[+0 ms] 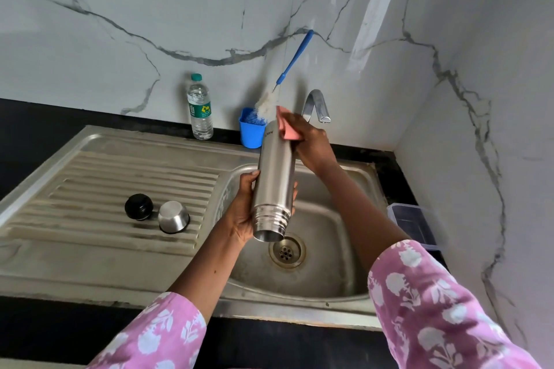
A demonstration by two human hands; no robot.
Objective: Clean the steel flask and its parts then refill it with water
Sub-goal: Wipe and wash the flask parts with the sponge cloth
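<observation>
Spreading below the grip is the stainless-steel sink unit (90, 252), its ribbed draining board lying to the left of the held flask and its basin, with a round perforated drain (287, 251), directly beneath it. A white marble-patterned wall (150, 24) with grey veins is seen behind the grip, and a chrome tap (316, 106) is seen just behind the right hand.

The cylindrical brushed-steel flask (274, 180) is held over the basin, tilted, with its open threaded mouth turned down towards the drain and its base raised towards the wall. Its lower body, near the threads, is gripped by the left hand (244, 207), fingers wrapped round it. A pink cloth (287, 127) is pinched by the right hand (310, 145) and pressed against the flask's upper end. Dark lettering is printed near that end, but only a few letters show and it cannot be read.

Behind and to the left of the grip, a clear plastic water bottle (200, 108) with a green cap is stood on the counter; its green label cannot be read. Nearer the flask's raised end, a blue plastic cup (251, 133) is seen holding a blue-handled bottle brush (287, 66). On the draining board, left of the gripping hand, a steel cup lid (174, 216) is set upside down beside a black round stopper (138, 206).
</observation>
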